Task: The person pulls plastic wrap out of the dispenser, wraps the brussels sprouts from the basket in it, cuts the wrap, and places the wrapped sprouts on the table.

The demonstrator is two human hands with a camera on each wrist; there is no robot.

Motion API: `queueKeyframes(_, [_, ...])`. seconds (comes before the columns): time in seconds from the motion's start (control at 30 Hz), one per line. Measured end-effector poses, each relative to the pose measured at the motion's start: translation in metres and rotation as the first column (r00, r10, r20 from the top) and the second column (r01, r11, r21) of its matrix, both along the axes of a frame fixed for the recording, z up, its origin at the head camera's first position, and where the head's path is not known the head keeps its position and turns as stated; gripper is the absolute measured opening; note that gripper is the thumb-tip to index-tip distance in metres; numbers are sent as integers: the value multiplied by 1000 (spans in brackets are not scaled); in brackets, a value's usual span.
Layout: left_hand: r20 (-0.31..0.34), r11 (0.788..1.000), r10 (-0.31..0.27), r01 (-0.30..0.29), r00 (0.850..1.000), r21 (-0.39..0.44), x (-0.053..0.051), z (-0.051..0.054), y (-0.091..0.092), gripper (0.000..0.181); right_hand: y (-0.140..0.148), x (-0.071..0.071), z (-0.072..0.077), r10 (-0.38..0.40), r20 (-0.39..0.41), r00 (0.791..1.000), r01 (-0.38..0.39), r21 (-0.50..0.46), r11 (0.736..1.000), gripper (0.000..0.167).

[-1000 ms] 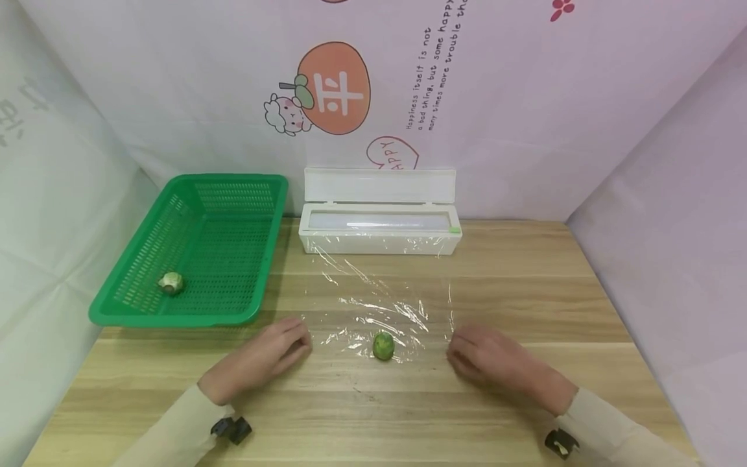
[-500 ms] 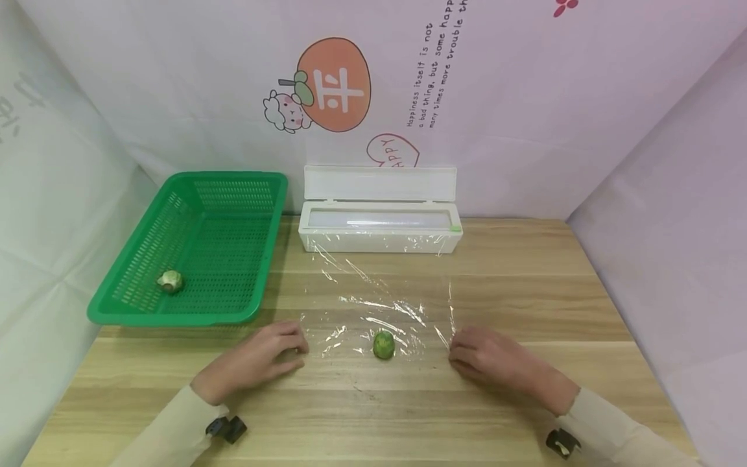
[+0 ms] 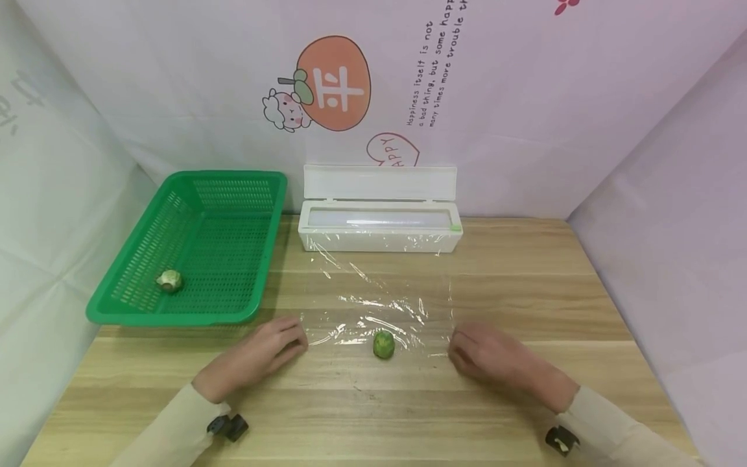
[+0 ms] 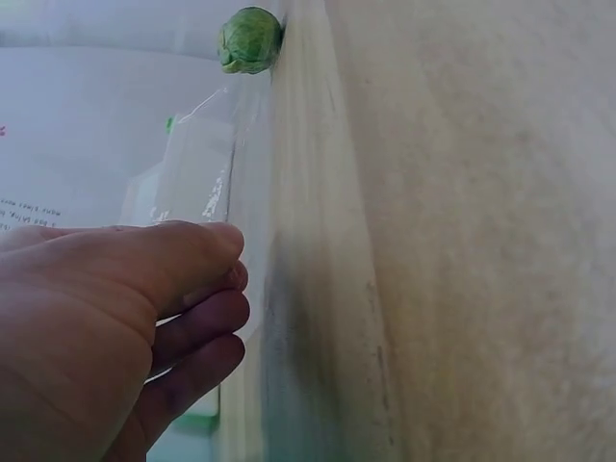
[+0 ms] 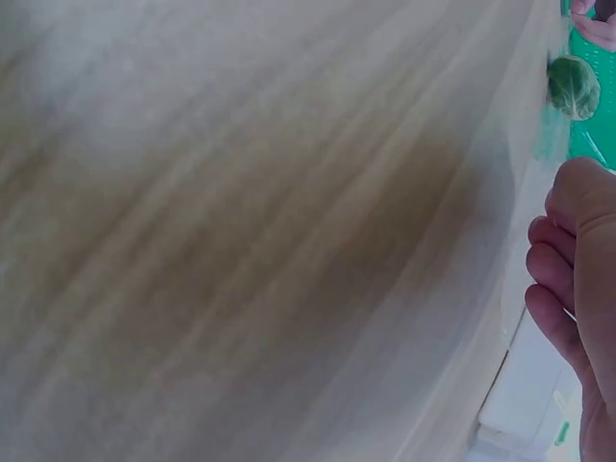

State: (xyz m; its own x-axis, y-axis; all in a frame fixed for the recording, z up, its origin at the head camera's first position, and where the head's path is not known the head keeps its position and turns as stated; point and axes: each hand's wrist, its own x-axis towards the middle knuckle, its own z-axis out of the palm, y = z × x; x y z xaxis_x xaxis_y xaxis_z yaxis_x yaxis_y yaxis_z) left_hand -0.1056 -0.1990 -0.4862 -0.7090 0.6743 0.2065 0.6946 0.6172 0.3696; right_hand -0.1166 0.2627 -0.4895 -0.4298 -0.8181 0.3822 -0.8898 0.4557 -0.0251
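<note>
Thumb and fingers of the left hand (image 3: 268, 348), spread apart half a second ago, have come together and now pinch one near corner of the clear film (image 3: 373, 303); the right hand (image 3: 483, 353) pinches the other. Glossy and creased, the film stretches back to a long white box (image 3: 379, 242), lid up, with a pale roll inside. Between the hands, a round green sprout (image 3: 383, 345) sits on the worktop (image 3: 350, 421) by the film's near edge. Leftward, a perforated green basket (image 3: 175, 319) holds one paler sprout (image 3: 170, 281)
</note>
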Motion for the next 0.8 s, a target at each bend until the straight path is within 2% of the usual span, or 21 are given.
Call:
queueKeyframes(0.13, [-5, 1000, 19, -19, 1000, 7, -1, 2, 0, 6, 2, -3, 4, 8, 33, 999, -7, -25, 1000, 14])
queueKeyframes(0.27, [-1, 999, 30, -30, 1000, 15, -1, 4, 1, 4, 3, -6, 7, 29, -22, 999, -30, -44, 999, 1])
queueKeyframes(0.4, [12, 999, 41, -41, 999, 23, -2, 7, 2, 4, 3, -9, 10, 45, -59, 997, -49, -62, 997, 8])
queueKeyframes(0.8, [-41, 995, 92, -91, 995, 42, -4, 11, 6, 6, 5, -14, 15, 1, -50, 999, -3, -33, 999, 5])
